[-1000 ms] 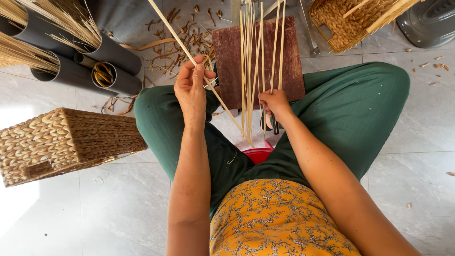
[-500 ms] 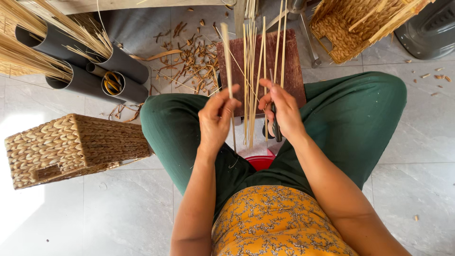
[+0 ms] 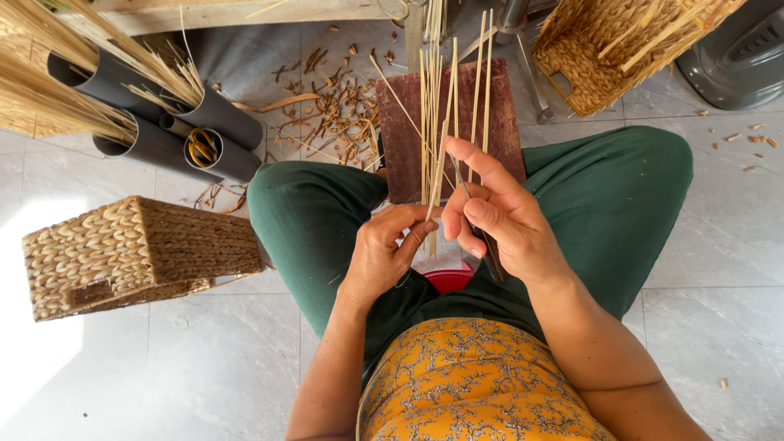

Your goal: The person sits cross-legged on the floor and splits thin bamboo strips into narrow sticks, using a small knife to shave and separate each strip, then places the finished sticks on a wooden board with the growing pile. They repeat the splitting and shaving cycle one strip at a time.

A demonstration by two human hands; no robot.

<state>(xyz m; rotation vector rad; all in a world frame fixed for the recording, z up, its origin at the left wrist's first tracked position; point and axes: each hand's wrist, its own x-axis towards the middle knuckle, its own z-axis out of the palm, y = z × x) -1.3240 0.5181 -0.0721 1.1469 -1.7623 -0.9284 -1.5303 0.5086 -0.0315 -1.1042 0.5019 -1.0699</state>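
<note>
- Your fingers (image 3: pixel 425 233) on the left hand (image 3: pixel 384 257) now pinch one reed low down, at the foot of the reeds (image 3: pixel 445 122); a second ago that hand was raised, holding a slanting reed out to the side.
- Your right hand (image 3: pixel 502 216) has closed in: thumb and forefinger pinch a thin dark tool (image 3: pixel 482 237) against the bundle.
- So the loose reed has likely joined the upright bundle, which stands between your knees, before the brown board (image 3: pixel 400 139).
- Count: roughly eight reeds upright; one board; one red tub (image 3: pixel 447 279) beneath.
- Outward: two woven baskets, left (image 3: pixel 139 253) and top right (image 3: pixel 604 49); four dark tubes (image 3: pixel 171 131) holding straw.
</note>
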